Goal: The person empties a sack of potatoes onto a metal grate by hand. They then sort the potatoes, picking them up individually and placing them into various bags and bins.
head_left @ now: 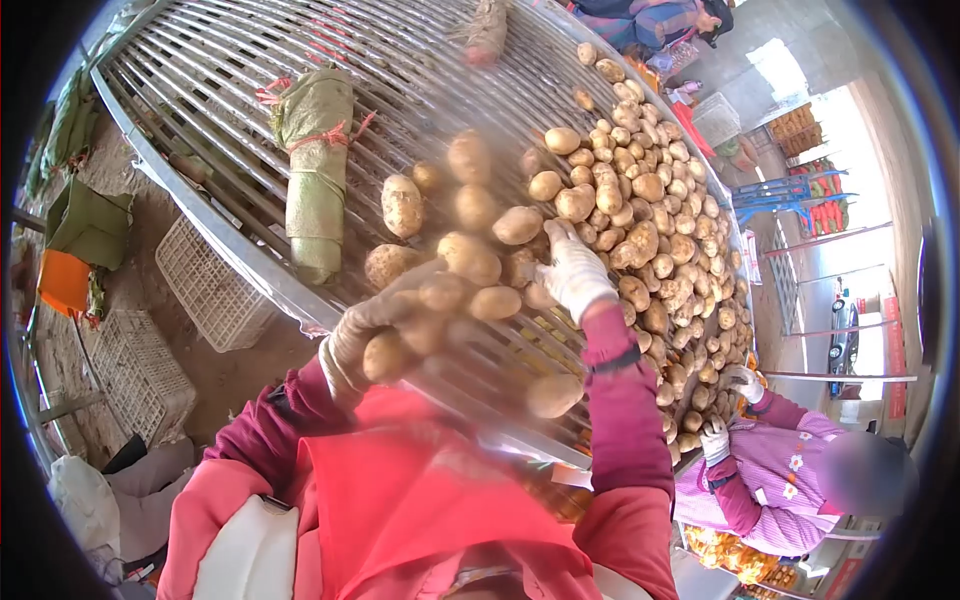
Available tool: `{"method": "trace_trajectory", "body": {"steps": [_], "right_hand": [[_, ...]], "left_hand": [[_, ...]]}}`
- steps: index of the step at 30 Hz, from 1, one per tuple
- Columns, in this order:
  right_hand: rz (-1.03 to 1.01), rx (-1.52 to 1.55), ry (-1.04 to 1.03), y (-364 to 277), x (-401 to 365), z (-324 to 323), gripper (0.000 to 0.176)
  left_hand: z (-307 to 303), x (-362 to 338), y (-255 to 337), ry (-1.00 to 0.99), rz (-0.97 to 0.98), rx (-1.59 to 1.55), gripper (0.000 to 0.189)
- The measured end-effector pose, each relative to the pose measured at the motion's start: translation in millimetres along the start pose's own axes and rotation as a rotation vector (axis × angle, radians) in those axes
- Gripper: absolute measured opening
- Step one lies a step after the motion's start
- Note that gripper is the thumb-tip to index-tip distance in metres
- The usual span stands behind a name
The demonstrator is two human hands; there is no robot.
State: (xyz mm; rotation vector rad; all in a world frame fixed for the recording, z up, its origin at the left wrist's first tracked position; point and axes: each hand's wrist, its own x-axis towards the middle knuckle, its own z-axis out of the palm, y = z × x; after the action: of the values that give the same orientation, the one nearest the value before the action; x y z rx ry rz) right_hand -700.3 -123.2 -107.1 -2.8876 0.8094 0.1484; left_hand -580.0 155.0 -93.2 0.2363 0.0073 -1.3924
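My left hand [360, 330], in a dirty pale glove, is at the near edge of a slatted metal sorting table [200, 70]. Its fingers look stretched out, though blurred and partly hidden by potatoes [385, 356] against the palm. My right hand [575, 272], in a white glove, reaches among potatoes with fingers apart, its tips touching a brown potato [520, 267]. Between both hands lie several loose potatoes, some smeared by motion, such as a large one [468, 258]. One blurred potato [553, 396] is near my right forearm.
A dense potato heap [660, 220] covers the table's right side. A tied green roll [318, 190] lies on the slats. Plastic crates [210, 285] stand on the floor at left. A co-worker [770, 470] in purple has gloved hands at the heap; another person [650, 25] is at the far end.
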Motion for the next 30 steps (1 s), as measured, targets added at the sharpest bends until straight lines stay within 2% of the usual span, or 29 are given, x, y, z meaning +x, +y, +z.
{"method": "trace_trajectory", "body": {"steps": [1,4,5,8,9,12,13,14,15,17,18,19,20,21,24,25,27,30], "right_hand": [[-0.01,-0.085,0.018,5,11,11,0.081],[0.165,0.366,-0.225,-10,30,-9,0.102],[0.135,0.435,-0.251,-9,34,-13,0.104],[0.155,0.257,-0.264,-9,29,-8,0.104],[0.143,0.263,-0.244,-9,27,-3,0.103],[0.328,0.111,-0.33,-27,-2,-13,0.094],[0.313,0.098,-0.444,-17,-5,-4,0.079],[0.279,0.084,-0.268,-11,-20,5,0.064],[0.304,0.199,-0.326,-5,-27,7,0.06],[0.238,0.167,-0.303,-4,-43,9,0.056],[0.151,0.024,-0.218,-8,-53,10,0.055],[0.126,0.061,-0.316,1,-55,11,0.056],[0.095,0.207,-0.308,9,-59,13,0.053],[0.211,0.754,-0.253,9,-55,19,0.049],[0.327,1.545,-0.114,-2,-28,3,0.028],[0.05,1.209,-0.015,-17,-14,-6,0.027],[-0.264,0.755,0.086,-61,11,-41,0.028],[-0.357,0.382,0.195,-101,66,-41,0.029]], "left_hand": [[-6,-2,2,0.022,0.022,0.022,0.067],[-22,-3,7,0.042,0.05,-0.008,0.06],[-24,-2,8,0.027,0.049,-0.031,0.057],[-18,-1,4,0.074,0.051,-0.082,0.055],[-18,0,3,0.091,0.062,-0.082,0.054],[-22,5,2,0.123,0.097,-0.042,0.054],[-25,7,1,0.122,0.096,-0.031,0.054],[-29,8,3,0.108,0.077,-0.039,0.053],[-32,7,4,0.097,0.064,-0.046,0.053],[-32,7,3,0.124,0.079,-0.023,0.052],[-28,7,3,0.138,0.09,-0.01,0.052],[-19,4,3,0.174,0.077,-0.028,0.051],[-19,3,3,0.158,0.075,-0.024,0.053],[-19,2,3,0.142,0.073,-0.02,0.054],[-26,1,0,0.025,0.016,-0.038,0.058],[-27,1,-1,-0.011,-0.002,-0.037,0.059],[-25,-2,1,0.006,0.002,-0.006,0.06],[-31,-5,0,0.033,0.013,0.11,0.061]]}}
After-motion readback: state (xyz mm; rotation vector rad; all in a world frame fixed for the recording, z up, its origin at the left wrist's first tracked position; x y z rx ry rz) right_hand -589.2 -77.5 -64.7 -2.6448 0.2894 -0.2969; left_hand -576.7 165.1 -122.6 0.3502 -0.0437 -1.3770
